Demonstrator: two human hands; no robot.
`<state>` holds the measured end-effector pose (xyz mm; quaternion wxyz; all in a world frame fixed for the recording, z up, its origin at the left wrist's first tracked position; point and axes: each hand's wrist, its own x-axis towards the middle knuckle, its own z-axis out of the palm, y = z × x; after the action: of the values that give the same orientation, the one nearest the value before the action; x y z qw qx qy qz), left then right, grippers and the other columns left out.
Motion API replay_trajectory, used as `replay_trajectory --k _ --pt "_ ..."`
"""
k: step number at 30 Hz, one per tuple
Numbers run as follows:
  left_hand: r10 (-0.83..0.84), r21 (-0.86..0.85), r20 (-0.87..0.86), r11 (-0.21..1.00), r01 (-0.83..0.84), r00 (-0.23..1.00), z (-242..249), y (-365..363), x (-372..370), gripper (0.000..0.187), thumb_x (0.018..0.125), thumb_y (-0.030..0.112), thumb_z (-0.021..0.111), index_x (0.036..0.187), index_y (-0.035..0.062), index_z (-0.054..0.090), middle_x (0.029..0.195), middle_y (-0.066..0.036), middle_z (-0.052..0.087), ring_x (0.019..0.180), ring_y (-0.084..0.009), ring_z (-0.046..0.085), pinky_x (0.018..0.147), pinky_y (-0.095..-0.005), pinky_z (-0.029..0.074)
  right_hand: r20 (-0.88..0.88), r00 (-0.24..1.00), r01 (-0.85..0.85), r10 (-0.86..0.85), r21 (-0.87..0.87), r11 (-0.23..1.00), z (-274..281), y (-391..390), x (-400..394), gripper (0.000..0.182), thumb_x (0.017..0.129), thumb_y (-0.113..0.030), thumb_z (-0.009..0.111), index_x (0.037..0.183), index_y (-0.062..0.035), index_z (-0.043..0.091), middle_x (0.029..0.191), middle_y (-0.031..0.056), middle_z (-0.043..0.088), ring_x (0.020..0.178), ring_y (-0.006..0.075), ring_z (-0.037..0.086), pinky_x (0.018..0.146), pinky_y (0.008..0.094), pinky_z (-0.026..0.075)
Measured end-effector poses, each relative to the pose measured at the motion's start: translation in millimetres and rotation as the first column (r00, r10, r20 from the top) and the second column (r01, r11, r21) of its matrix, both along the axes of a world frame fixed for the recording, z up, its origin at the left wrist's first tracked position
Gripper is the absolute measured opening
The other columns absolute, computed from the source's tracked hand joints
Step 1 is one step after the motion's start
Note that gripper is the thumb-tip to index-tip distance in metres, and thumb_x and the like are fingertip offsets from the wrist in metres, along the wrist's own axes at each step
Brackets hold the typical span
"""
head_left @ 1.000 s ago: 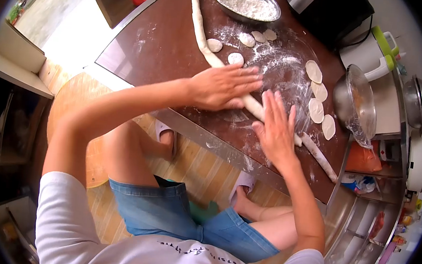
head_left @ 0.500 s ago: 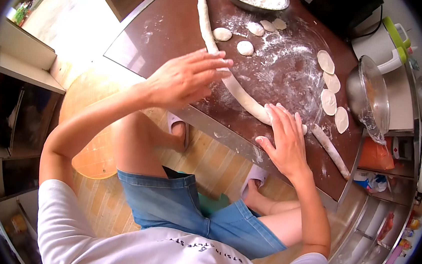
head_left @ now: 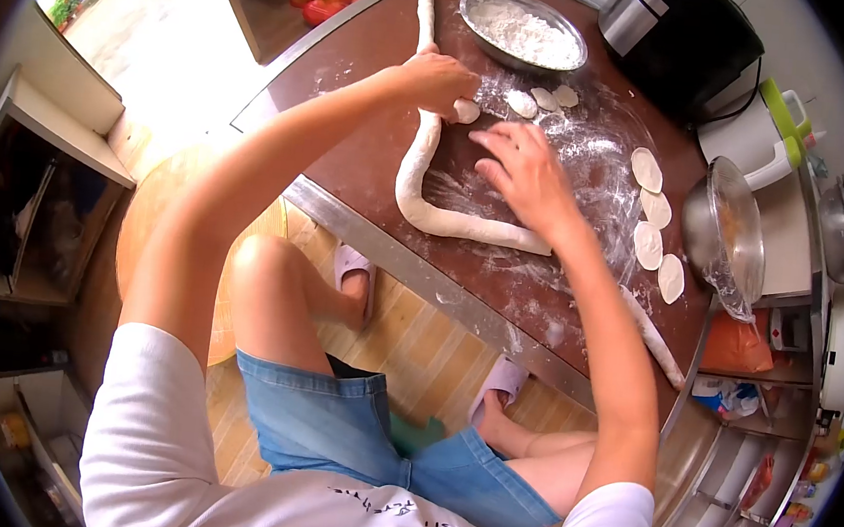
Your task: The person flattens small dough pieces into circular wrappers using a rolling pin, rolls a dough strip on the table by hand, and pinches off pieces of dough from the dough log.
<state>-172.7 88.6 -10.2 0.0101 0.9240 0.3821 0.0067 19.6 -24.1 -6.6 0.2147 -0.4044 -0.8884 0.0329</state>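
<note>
- Your left hand (head_left: 445,83) is over the upper part of the dough rope, its fingers bent downward and blurred; whether they grip anything cannot be told.
- Your right hand (head_left: 533,173) hangs open, fingers loosely spread toward your left hand, with the palm facing down and nothing seen in its grasp.
- Just beside your left fingers is a small dough piece (head_left: 466,112), partly covered by them; contact is unclear.
- The dough rope (head_left: 414,178) lies on the table in front of you. It runs from the far side, passes behind your left hand, bends near the front edge and ends by your right wrist.
- Beyond your hands, three small pale pieces (head_left: 522,104) lie in a row, close together.
- Past those, near the far edge, is a metal bowl of white flour (head_left: 515,62).
- To the right, four flat pale rounds (head_left: 647,245) form a curved line, beside a larger metal bowl (head_left: 697,222) with a clear cover.
- Below the rounds, partly behind your right forearm, a slim, flour-dusted stick (head_left: 653,339) lies near the table's right edge.
- The brown table (head_left: 487,270) is streaked with flour; a black appliance (head_left: 696,52) stands at its far right.
</note>
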Motion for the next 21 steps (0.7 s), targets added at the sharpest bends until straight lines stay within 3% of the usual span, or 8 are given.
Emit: replay_trajectory --k 4,7,8,10,12,14,18,21 --pt "0.147 -0.304 0.193 0.949 -0.083 0.970 8 6 36 0.036 0.071 0.027 0.071 0.099 0.0068 0.060 0.098 -0.010 0.063 0.090 -0.0257 0.061 0.079 -0.0360 0.046 0.063 0.996 -0.070 0.067 0.038 0.997 -27 41 23 0.025 0.081 -0.020 0.063 0.103 -0.0087 0.061 0.106 0.0079 0.054 0.107 0.0234 0.047 0.091 0.0370 0.043" --pt "0.037 -0.298 0.678 0.927 0.228 0.734 -10 16 31 0.025 0.080 0.020 0.060 0.102 0.0067 0.060 0.098 -0.013 0.064 0.090 -0.0299 0.062 0.072 -0.0415 0.051 0.092 0.979 0.163 -0.180 0.168 0.972 -28 47 73 0.020 0.080 -0.019 0.063 0.097 -0.0071 0.062 0.108 0.0099 0.053 0.105 0.0267 0.048 0.089 0.0378 0.043" --pt "-0.023 -0.208 0.703 0.950 0.235 0.711 -12 18 22 0.027 0.081 0.007 0.053 0.108 0.0072 0.058 0.102 -0.013 0.063 0.092 -0.0299 0.061 0.080 -0.0395 0.050 0.068 0.965 0.230 -0.253 0.243 0.942 -23 40 84 0.019 0.080 -0.019 0.063 0.095 -0.0064 0.062 0.108 0.0107 0.053 0.104 0.0280 0.048 0.088 0.0384 0.043" --pt "-0.141 -0.070 0.427 0.980 0.188 0.893 1 7 -3 0.038 0.073 -0.005 0.052 0.109 0.0072 0.057 0.108 -0.011 0.060 0.102 -0.0282 0.056 0.086 -0.0371 0.046 0.031 0.963 0.268 -0.269 0.012 0.963 6 7 66 0.025 0.085 -0.023 0.058 0.106 -0.0098 0.059 0.114 0.0107 0.052 0.107 0.0273 0.048 0.092 0.0380 0.042" --pt "-0.289 -0.057 0.222 0.949 0.309 0.931 12 -12 -31 0.046 0.067 -0.008 0.050 0.109 0.0093 0.057 0.115 -0.008 0.055 0.109 -0.0279 0.051 0.090 -0.0356 0.044 0.014 1.000 -0.002 0.006 -0.258 0.966 15 -30 40 0.042 0.089 -0.041 0.050 0.119 -0.0109 0.052 0.119 0.0079 0.051 0.112 0.0242 0.046 0.096 0.0396 0.039" --pt "-0.366 0.110 0.171 0.930 0.352 0.915 1 -12 -55 0.044 0.067 -0.006 0.052 0.108 0.0087 0.057 0.115 -0.008 0.054 0.108 -0.0269 0.050 0.090 -0.0345 0.043 0.068 0.990 -0.103 0.127 -0.282 0.954 2 -62 13 0.061 0.078 -0.042 0.062 0.127 -0.0085 0.045 0.113 0.0123 0.050 0.108 0.0271 0.045 0.094 0.0384 0.038" --pt "-0.364 0.328 -0.054 0.873 0.361 0.930 -3 12 -68 0.032 0.072 0.004 0.057 0.104 0.0078 0.057 0.104 -0.006 0.054 0.102 -0.0242 0.052 0.086 -0.0324 0.045 0.053 0.995 -0.072 0.080 -0.137 0.988 -20 -69 -11 0.057 0.071 -0.029 0.071 0.119 -0.0071 0.050 0.094 0.0102 0.053 0.089 0.0266 0.052 0.076 0.0361 0.045" --pt "-0.379 0.234 -0.069 0.893 0.385 0.923 5 11 -72 0.034 0.069 0.005 0.063 0.101 0.0058 0.055 0.100 -0.007 0.053 0.099 -0.0251 0.052 0.082 -0.0348 0.047 -0.016 0.998 -0.059 0.057 -0.199 0.978 -3 -88 5 0.046 0.071 -0.026 0.071 0.110 -0.0063 0.056 0.085 0.0098 0.053 0.076 0.0274 0.056 0.068 0.0366 0.046"
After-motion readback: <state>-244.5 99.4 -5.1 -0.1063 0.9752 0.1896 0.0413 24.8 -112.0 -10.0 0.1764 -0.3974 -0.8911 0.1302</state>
